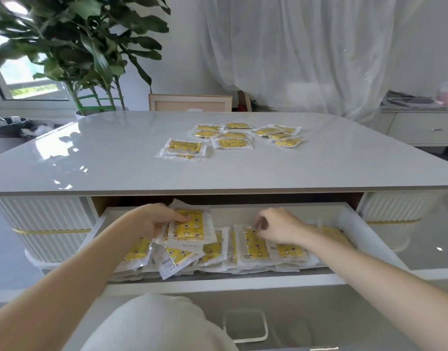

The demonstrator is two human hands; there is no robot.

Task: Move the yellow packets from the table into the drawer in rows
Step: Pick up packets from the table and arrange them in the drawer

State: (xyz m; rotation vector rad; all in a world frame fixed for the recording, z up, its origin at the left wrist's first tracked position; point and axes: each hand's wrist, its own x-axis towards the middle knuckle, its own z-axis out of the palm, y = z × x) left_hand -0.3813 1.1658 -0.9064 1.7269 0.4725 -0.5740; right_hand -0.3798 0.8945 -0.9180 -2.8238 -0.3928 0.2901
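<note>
**A:** Left hand?

**B:** Left hand [157, 220] is over the left half of the drawer [243, 281]. Thumb on top, fingers curled underneath, gripping a small stack of yellow packets [190, 228]. The stack is tilted and held above the layer in the drawer.

**A:** Right hand?

**B:** Right hand [278, 225] is over the drawer's right half. Fingers are curled down and pinch the far edge of a single packet [254, 243], which lies lengthwise on the layer.

**A:** State of the drawer?

**B:** Pulled out toward the person. The drawer packets [212, 249] overlap from the left wall to the right. Those at the left are askew and those at the right lie flatter. I cannot tell whether they form clean rows.

**A:** Anything outside the drawer?

**B:** The table [91, 158] top is directly above and beyond the drawer. The loose packets [234, 143] lie there in a scattered cluster, beyond the drawer's middle and right, some overlapping. A leafy plant [78, 46] stands far beyond the drawer's left end.
</note>
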